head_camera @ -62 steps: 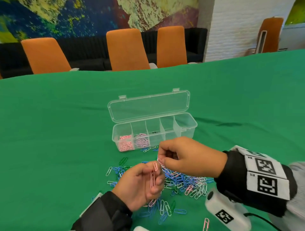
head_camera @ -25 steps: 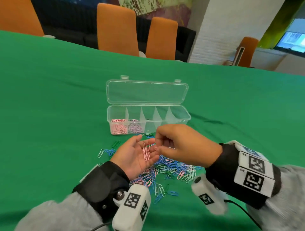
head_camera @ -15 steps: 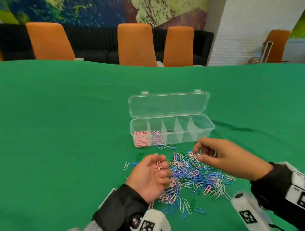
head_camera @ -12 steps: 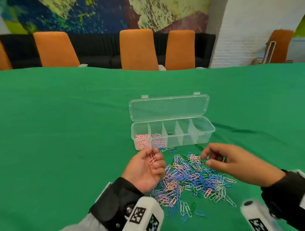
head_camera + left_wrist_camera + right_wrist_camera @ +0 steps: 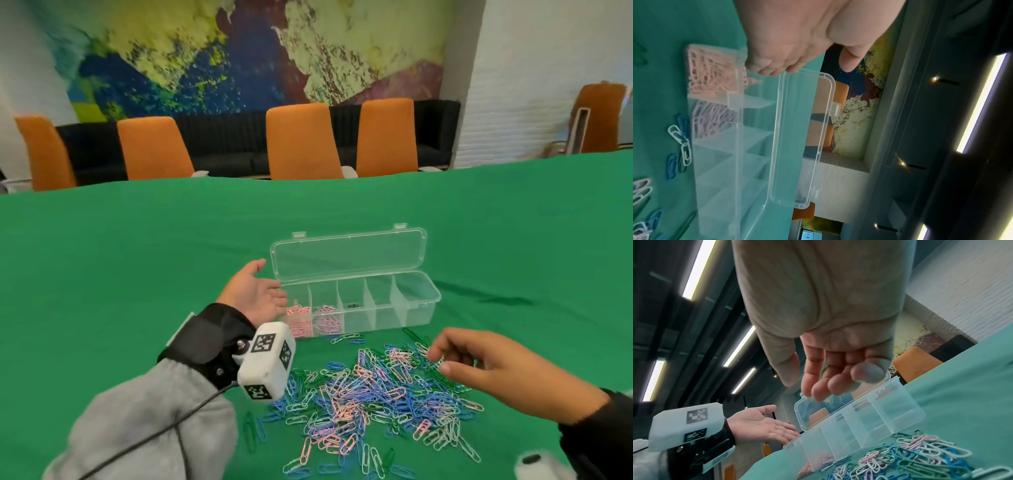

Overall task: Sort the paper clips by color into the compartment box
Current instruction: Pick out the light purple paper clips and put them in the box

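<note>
Left hand (image 5: 253, 294) flat and empty over the box (image 5: 404, 308) end with pink clips, right hand (image 5: 479, 363) loose over the pile (image 5: 370, 397) on the table, so tangled clips could snag and drag wrong colors in.

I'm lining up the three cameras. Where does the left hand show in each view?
Head: left hand, palm up, centre-left, at the left end of the compartment box.
Left wrist: fills the top centre, fingers above the pink-clip compartment.
Right wrist: lower left, palm up.
Shared landmark: the box's open lid.
</note>
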### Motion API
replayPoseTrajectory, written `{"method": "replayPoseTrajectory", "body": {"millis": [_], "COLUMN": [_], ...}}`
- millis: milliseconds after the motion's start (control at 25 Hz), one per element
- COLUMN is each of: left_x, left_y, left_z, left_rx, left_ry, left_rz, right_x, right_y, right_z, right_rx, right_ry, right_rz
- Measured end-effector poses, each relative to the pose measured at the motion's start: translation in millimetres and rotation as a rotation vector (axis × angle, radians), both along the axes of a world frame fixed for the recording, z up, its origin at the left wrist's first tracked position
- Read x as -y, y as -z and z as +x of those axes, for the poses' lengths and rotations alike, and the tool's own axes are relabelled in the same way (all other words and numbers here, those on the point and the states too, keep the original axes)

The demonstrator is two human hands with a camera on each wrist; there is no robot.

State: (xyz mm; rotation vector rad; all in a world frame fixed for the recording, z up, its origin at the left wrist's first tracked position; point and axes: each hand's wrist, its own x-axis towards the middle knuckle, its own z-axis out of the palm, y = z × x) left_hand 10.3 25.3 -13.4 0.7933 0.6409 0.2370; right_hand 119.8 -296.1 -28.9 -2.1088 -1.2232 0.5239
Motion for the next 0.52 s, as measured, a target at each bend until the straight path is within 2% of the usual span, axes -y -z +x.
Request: {"method": "replayPoseTrajectory", "body": {"millis": [120, 240, 320, 520], "left_x": [-4.4, -5.6, 1.6, 31.8], "left_y": [6.0, 16.8, 30.5, 56.2], "left_z": [-13.2, -32.3, -41.3, -31.0], "left_rx": [0.101, 0.337, 0.437, 0.52], "left_ry": [-0.066, -0.107, -0.034, 0.079], "left_rz": [-0.028, -0.079, -0.107, -0.184], "right_x": [-5.1, -16.4, -27.1, -51.1], "right_y": [7.0, 12.6, 13.2, 24.5], "right_z": [4.4, 2.4, -4.1, -28.2], "right_rx": [0.001, -0.017, 0.008, 0.161], "right_ry": [-0.03, -0.075, -0.146, -0.391], "right_rz": [-0.022, -0.038, -0.102, -0.335]}}
